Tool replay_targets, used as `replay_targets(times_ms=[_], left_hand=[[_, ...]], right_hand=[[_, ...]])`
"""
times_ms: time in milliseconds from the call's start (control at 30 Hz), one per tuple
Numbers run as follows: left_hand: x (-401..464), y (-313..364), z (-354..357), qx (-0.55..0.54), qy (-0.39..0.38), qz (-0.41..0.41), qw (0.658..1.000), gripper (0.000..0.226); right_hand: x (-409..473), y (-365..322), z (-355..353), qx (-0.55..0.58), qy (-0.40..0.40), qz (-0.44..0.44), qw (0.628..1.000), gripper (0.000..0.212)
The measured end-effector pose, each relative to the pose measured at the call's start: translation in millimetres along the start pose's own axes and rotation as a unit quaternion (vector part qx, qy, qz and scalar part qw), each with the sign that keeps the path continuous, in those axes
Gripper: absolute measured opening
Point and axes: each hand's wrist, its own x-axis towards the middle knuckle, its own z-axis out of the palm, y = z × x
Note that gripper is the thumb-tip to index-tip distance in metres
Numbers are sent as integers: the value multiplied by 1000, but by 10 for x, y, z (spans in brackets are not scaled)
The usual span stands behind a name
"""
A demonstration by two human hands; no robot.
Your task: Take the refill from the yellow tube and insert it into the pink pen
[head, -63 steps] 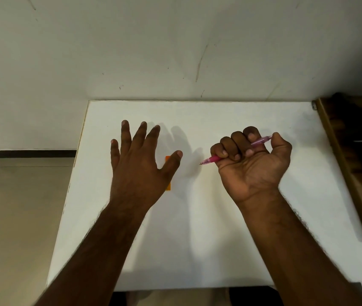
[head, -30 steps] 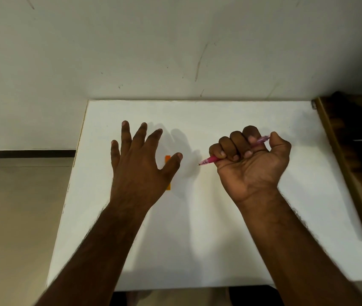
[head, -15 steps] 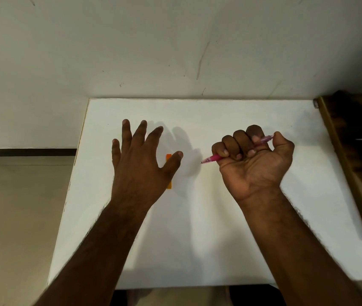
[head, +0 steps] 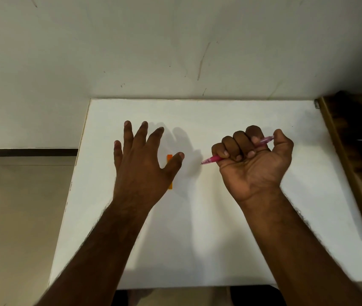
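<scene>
My right hand (head: 254, 160) grips the pink pen (head: 213, 159) in a fist, palm turned toward me. The pen's tip points left and its other end sticks out by my thumb. My left hand (head: 141, 164) hovers over the white table (head: 219, 228) with fingers spread and straight, holding nothing. Under its thumb lies the yellow-orange tube (head: 169, 157), mostly hidden by the hand; only its two ends show. No refill is visible.
A white wall rises just behind the table's far edge. A brown wooden ledge (head: 343, 164) with dark things on it borders the table on the right. Tan floor (head: 21, 217) lies to the left of the table.
Both hands stay almost as they were; only small shifts with the camera. The pen remains in my right fist and the tube stays under my left hand.
</scene>
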Motion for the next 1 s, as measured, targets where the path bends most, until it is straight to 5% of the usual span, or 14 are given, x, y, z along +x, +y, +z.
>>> replay_targets(times_ms=[1000], left_hand=[[26, -6, 6, -5, -5, -7, 1000, 75]], right_hand=[[13, 38, 19, -24, -5, 16, 1000, 45]])
